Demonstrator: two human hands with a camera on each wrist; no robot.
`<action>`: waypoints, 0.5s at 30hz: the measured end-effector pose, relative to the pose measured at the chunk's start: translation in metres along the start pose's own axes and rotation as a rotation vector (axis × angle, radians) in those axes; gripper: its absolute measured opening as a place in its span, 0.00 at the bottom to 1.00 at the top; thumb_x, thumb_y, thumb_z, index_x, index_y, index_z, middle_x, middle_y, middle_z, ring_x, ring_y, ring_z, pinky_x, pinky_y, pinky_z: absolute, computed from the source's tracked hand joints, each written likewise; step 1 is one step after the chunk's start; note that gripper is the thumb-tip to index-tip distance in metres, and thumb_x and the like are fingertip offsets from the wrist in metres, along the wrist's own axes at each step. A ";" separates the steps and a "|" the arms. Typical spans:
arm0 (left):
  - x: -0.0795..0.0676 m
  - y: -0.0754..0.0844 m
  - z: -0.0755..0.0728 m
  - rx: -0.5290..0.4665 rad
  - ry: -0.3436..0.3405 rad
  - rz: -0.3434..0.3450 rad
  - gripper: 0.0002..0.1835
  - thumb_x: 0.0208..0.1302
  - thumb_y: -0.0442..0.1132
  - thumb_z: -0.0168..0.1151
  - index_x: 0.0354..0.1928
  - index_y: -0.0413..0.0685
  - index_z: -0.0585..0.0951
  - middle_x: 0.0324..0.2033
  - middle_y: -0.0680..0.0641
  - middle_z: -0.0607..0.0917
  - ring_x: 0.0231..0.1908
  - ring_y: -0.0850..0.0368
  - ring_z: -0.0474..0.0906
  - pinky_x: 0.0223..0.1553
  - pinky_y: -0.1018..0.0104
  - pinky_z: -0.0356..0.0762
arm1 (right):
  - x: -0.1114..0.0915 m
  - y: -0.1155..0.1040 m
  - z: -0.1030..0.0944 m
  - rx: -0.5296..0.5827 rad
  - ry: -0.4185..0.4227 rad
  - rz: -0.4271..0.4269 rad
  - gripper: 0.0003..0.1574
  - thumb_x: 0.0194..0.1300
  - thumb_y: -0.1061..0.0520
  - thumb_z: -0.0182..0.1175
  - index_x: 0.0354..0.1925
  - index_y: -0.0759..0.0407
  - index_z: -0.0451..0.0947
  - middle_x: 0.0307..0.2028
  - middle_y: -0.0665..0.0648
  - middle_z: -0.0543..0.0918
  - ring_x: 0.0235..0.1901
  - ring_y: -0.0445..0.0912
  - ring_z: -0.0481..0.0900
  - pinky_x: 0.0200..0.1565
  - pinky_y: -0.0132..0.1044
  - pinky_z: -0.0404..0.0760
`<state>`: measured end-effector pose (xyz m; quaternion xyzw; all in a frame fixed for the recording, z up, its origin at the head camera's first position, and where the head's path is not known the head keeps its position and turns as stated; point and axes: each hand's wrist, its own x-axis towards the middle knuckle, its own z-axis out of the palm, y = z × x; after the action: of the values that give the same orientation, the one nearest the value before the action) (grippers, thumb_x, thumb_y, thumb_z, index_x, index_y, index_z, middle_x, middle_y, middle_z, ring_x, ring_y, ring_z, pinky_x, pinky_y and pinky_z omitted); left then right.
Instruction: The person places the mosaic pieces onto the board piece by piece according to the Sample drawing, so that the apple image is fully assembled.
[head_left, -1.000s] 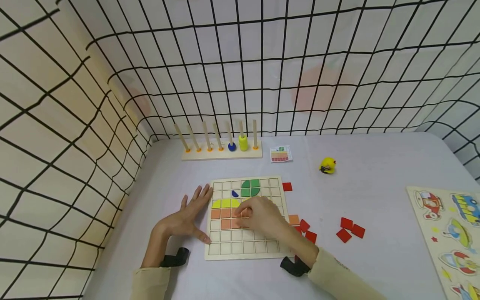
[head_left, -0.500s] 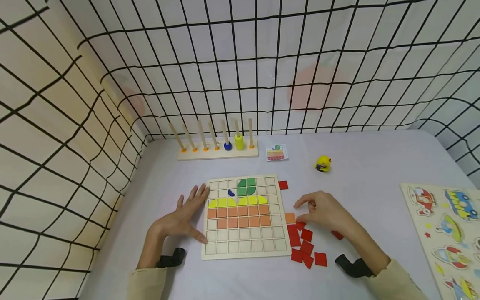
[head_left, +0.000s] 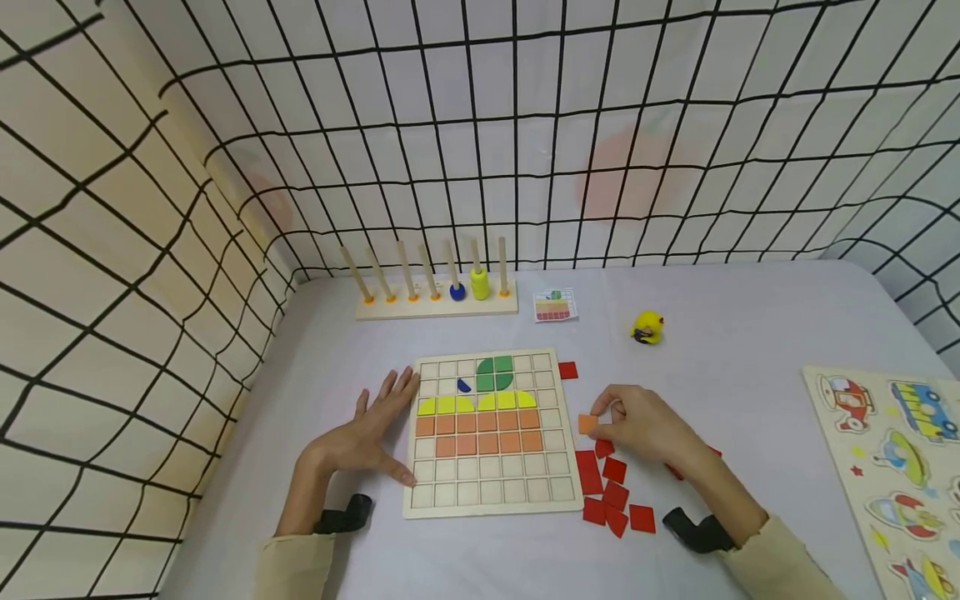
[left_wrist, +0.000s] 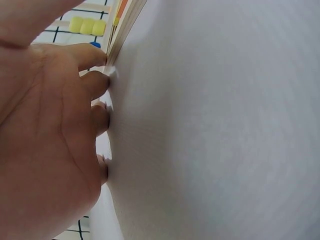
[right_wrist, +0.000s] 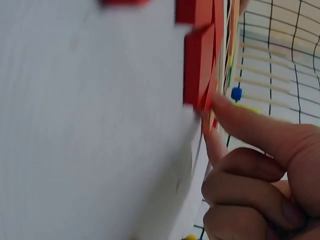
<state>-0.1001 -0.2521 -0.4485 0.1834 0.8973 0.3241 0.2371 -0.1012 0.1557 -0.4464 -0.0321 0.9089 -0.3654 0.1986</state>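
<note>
A wooden grid board (head_left: 450,497) lies on the table with green, yellow, blue and orange tiles set in its squares. Beside its left edge my left hand (head_left: 365,439) rests with fingers spread, fingertips and thumb at the board's rim. In the left wrist view that hand's fingertips (left_wrist: 102,120) press down on the tabletop. Just right of the board, my right hand (head_left: 637,422) pinches an orange square tile (head_left: 588,424) between thumb and index finger. Its other fingers are curled in, as the right wrist view shows. Several red tiles (head_left: 615,470) lie right below it.
Behind the board stand a peg rack (head_left: 435,308) with blue and yellow beads and a small picture card (head_left: 555,306). A yellow toy duck (head_left: 647,327) sits farther right. A vehicle puzzle board (head_left: 885,467) lies at the right edge. Black wire mesh (head_left: 525,142) surrounds the table.
My right hand has left the orange tiles on the board, moved right, and now pinches the loose orange tile beside it. My left hand keeps its place at the board's edge.
</note>
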 end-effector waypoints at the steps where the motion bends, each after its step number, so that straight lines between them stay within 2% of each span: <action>1: 0.000 0.000 0.000 0.001 0.001 0.002 0.79 0.36 0.49 0.89 0.84 0.44 0.41 0.83 0.39 0.34 0.82 0.37 0.21 0.75 0.28 0.16 | 0.000 0.001 -0.001 -0.017 0.021 0.001 0.17 0.59 0.54 0.75 0.44 0.60 0.82 0.19 0.53 0.69 0.20 0.44 0.66 0.22 0.29 0.63; 4: 0.000 0.000 0.000 0.003 0.001 0.003 0.79 0.36 0.49 0.89 0.84 0.45 0.41 0.83 0.39 0.34 0.82 0.37 0.21 0.75 0.28 0.16 | 0.001 0.005 -0.004 -0.042 0.056 0.003 0.19 0.59 0.55 0.75 0.45 0.61 0.81 0.19 0.53 0.70 0.20 0.45 0.66 0.21 0.30 0.64; 8: 0.001 0.000 0.000 0.005 0.000 0.000 0.79 0.36 0.50 0.89 0.84 0.45 0.41 0.83 0.39 0.34 0.82 0.37 0.20 0.75 0.28 0.15 | 0.002 0.009 -0.007 -0.040 0.044 -0.013 0.19 0.58 0.58 0.75 0.45 0.62 0.81 0.19 0.53 0.69 0.21 0.44 0.65 0.22 0.30 0.63; 15: 0.000 -0.001 0.000 0.006 -0.004 -0.001 0.80 0.36 0.50 0.89 0.84 0.45 0.41 0.83 0.39 0.33 0.82 0.37 0.20 0.75 0.28 0.15 | 0.002 0.003 -0.008 -0.041 0.092 -0.079 0.17 0.61 0.54 0.74 0.45 0.61 0.84 0.17 0.51 0.68 0.20 0.44 0.65 0.21 0.30 0.60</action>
<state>-0.1003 -0.2524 -0.4492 0.1844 0.8978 0.3210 0.2387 -0.1062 0.1626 -0.4440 -0.0550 0.9224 -0.3551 0.1414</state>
